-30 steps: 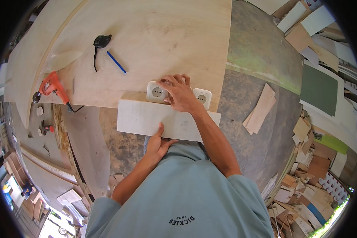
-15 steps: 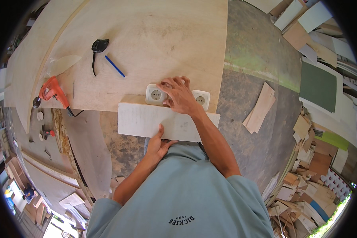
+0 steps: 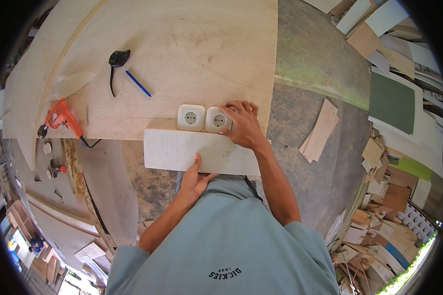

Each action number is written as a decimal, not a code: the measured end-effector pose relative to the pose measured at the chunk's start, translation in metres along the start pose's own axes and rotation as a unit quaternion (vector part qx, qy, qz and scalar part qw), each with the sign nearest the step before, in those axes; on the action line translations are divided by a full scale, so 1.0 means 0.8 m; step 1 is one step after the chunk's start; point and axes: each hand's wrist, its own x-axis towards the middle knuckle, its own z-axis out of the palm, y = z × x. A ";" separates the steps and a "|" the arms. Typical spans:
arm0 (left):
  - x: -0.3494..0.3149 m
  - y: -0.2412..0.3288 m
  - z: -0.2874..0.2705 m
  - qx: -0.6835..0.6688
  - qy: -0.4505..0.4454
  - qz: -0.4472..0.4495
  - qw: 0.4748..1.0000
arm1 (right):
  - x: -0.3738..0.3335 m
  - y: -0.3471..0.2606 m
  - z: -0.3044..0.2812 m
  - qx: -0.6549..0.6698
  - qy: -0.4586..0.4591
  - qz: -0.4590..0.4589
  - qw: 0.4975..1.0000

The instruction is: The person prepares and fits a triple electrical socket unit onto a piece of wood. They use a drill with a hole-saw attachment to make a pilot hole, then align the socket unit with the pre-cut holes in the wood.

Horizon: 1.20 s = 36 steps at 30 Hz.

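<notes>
My left hand (image 3: 195,183) holds the near edge of a long white board (image 3: 177,150), thumb on top, some fingers hidden below. This board overhangs the front of the worktable (image 3: 182,59). Two square white power sockets stand side by side behind its upper edge: the left socket (image 3: 190,117) is untouched, while my right hand (image 3: 244,127) curls over the right edge of the right socket (image 3: 218,119). Its thumb and index fingertip rest on that socket's edge. What lies under the palm is hidden.
Further back on the table are a black tape measure (image 3: 118,58) and a blue pen (image 3: 139,83). An orange power drill (image 3: 64,118) lies at the left edge. Thin wood strips (image 3: 321,130) lie on the floor at right, with piled offcuts (image 3: 379,241) beyond.
My right hand has shifted right, baring a socket beside the left one. The socket earlier seen right of my hand no longer shows there; my hand covers that spot. My left hand stays put.
</notes>
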 end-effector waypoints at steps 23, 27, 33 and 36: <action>0.004 -0.005 -0.004 -0.023 -0.012 0.006 1.000 | -0.057 0.041 -0.032 -0.005 0.051 0.081 0.995; 0.003 -0.005 -0.001 -0.029 -0.009 0.011 0.999 | -0.077 0.048 -0.040 -0.016 0.057 0.106 0.993; -0.005 -0.002 0.014 -0.044 0.014 0.007 0.999 | -0.065 0.046 -0.032 -0.012 0.045 0.092 0.995; -0.002 -0.001 0.009 -0.045 0.010 0.006 0.999 | -0.068 0.047 -0.029 -0.019 0.053 0.077 0.995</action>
